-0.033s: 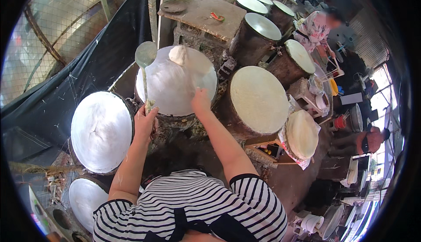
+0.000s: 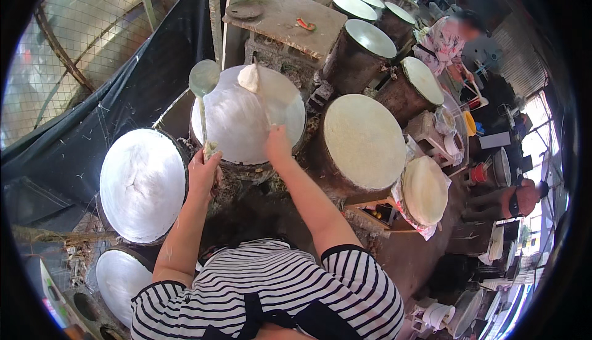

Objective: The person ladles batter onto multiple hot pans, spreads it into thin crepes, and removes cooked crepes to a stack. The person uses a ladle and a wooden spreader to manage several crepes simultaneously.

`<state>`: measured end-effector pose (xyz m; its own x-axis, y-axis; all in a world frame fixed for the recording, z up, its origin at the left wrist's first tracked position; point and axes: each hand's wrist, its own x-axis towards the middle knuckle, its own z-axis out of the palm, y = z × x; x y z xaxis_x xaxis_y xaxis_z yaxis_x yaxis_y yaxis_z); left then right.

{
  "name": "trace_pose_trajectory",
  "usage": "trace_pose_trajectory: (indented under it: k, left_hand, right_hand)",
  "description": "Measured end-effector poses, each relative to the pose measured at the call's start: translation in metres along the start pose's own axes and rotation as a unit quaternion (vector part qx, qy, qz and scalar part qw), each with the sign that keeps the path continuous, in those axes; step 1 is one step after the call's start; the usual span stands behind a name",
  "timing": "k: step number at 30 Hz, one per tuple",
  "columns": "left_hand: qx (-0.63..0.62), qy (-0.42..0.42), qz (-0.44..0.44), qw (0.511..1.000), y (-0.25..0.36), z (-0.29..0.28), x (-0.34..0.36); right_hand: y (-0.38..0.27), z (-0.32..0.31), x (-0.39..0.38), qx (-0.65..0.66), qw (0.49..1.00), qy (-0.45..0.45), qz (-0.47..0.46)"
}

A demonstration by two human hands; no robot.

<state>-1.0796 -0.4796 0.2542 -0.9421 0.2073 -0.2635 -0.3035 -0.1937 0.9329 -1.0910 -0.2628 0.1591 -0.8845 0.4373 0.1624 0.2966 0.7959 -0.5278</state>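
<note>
Currently, left hand (image 2: 203,170) grips a round, grey-green ladle (image 2: 204,78); right hand (image 2: 278,144), hard to tell.

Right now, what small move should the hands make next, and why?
Perhaps the right hand should sweep gently across the round griddle: it looks curled over the near-right side, and the surface is uneven in colour, creamier toward the far right. The left hand holds the ladle.

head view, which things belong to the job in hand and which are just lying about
Seem part of the job:
ladle, in the left hand
round plate, under the right hand
pale lump on that plate

Seem just lying about:
red item on the slab
grey disc there
</note>
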Motion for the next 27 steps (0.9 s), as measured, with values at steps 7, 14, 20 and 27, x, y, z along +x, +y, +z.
trace_pose_trajectory:
  k: [7,14,20,27]
  left_hand:
    - [-0.020,0.031,0.019,0.999,0.000,0.000,-0.007]
    - [0.001,0.059,0.023,0.998,-0.005,0.003,-0.015]
    - [0.001,0.100,0.021,0.995,-0.003,0.000,-0.023]
    - [-0.003,0.145,0.028,0.989,-0.005,0.009,-0.030]
  right_hand:
    - [-0.002,0.012,0.007,0.036,0.998,-0.037,-0.022]
    - [0.012,-0.006,0.032,-0.050,0.992,-0.103,-0.052]
    - [0.017,-0.029,0.011,-0.018,0.978,-0.176,-0.109]
    - [0.036,-0.033,0.070,-0.028,0.984,-0.151,-0.091]
